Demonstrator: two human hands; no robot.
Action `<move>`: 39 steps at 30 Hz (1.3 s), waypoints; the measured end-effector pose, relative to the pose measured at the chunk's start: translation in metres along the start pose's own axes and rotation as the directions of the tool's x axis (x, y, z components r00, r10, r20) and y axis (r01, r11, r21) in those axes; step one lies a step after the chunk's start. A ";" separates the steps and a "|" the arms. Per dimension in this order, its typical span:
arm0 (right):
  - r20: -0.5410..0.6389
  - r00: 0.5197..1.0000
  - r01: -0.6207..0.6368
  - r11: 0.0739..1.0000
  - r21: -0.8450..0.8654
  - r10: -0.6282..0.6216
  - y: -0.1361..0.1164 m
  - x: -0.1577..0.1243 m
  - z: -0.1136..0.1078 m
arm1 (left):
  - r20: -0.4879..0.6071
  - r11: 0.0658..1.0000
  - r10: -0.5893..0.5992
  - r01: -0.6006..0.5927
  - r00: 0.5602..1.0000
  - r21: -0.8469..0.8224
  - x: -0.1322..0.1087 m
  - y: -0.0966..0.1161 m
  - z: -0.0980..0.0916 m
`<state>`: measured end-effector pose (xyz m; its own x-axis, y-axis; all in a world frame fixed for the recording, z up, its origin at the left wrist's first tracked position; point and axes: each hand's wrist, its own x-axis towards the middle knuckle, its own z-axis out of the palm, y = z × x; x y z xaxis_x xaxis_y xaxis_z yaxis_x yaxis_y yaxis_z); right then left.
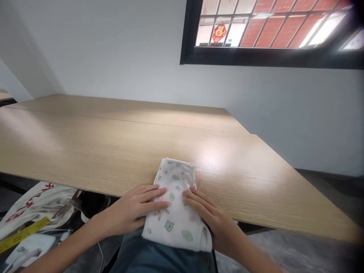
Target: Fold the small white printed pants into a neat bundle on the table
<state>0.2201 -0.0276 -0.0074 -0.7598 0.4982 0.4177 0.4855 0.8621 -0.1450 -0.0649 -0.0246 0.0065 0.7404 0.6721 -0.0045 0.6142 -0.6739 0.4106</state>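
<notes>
A white folded cloth [178, 223] printed with small green animal faces and pale pink spots lies in layers at the table's front edge. Its far end rests on the wood, while the near end reaches over the edge above my lap. My left hand [139, 206] lies on the cloth's left side, fingers stretched flat across the top and the thumb low beside its edge. From the right, my right hand [209, 210] rests its extended fingers on the other side; its thumb is hidden. Both hands touch the cloth.
The light wooden table [113, 151] runs wide to the left, with a seam near its back. Below its front left edge are a white bag with red writing [31, 203], a yellow strip [24, 234] and a cable. A barred window [256, 30] is in the wall behind.
</notes>
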 end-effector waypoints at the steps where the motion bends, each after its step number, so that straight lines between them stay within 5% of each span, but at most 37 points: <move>1: -0.049 0.999 -0.011 0.999 0.042 0.013 -0.002 -0.001 0.001 | -0.034 0.997 -0.018 0.015 0.999 -0.082 0.000 0.002 -0.001; 5: -0.247 0.928 -0.215 0.943 0.256 0.279 -0.008 0.009 0.005 | -0.155 0.824 -0.311 0.186 0.938 -0.535 0.016 0.005 -0.004; 9: -0.247 0.647 -0.623 0.687 0.373 0.721 -0.006 0.036 0.011 | -0.230 0.657 -0.592 0.299 0.772 -0.692 0.047 0.004 0.002; 12: -0.180 0.503 -0.728 0.527 0.438 0.845 0.003 0.053 0.014 | -0.279 0.628 -0.697 0.374 0.661 -0.682 0.062 0.005 0.010; 15: -0.204 0.503 -0.732 0.539 0.415 0.840 0.009 0.058 0.017 | -0.330 0.588 -0.786 0.467 0.523 -0.660 0.067 0.011 0.013; 18: -0.435 0.574 -0.693 0.695 0.192 0.693 0.006 0.061 0.021 | -0.436 0.622 -0.782 0.502 0.446 -0.601 0.073 0.024 0.009; 21: -0.508 0.728 -0.594 0.794 -0.132 0.460 -0.003 0.066 0.026 | -0.626 0.786 -0.596 0.523 0.502 -0.328 0.086 0.034 0.006; 23: -0.392 0.832 -0.503 0.833 -0.231 0.393 -0.005 0.068 0.031 | -0.605 0.843 -0.507 0.500 0.614 -0.199 0.093 0.036 0.008; 25: -0.260 0.867 -0.479 0.854 -0.201 0.425 -0.002 0.065 0.034 | -0.502 0.847 -0.527 0.474 0.686 -0.241 0.094 0.033 0.012; 29: -0.173 0.788 -0.603 0.798 -0.019 0.591 0.010 0.036 0.024 | -0.428 0.794 -0.606 0.483 0.671 -0.369 0.066 0.017 0.021; 34: -0.394 0.614 -0.689 0.708 0.154 0.683 -0.019 0.004 0.000 | -0.455 0.738 -0.671 0.466 0.585 -0.488 0.045 0.007 0.014; 36: -0.440 0.648 -0.611 0.769 0.187 0.622 -0.044 0.007 0.001 | -0.483 0.754 -0.651 0.426 0.585 -0.500 0.060 0.007 0.001; 39: -0.440 0.726 -0.530 0.838 0.131 0.529 -0.072 0.024 0.017 | -0.489 0.808 -0.572 0.348 0.658 -0.476 0.093 0.004 -0.022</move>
<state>0.1596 -0.0758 -0.0020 -0.1050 0.7768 0.6209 0.7529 0.4700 -0.4607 0.0003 0.0418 0.0282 0.0027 0.9781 0.2082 0.6235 -0.1644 0.7643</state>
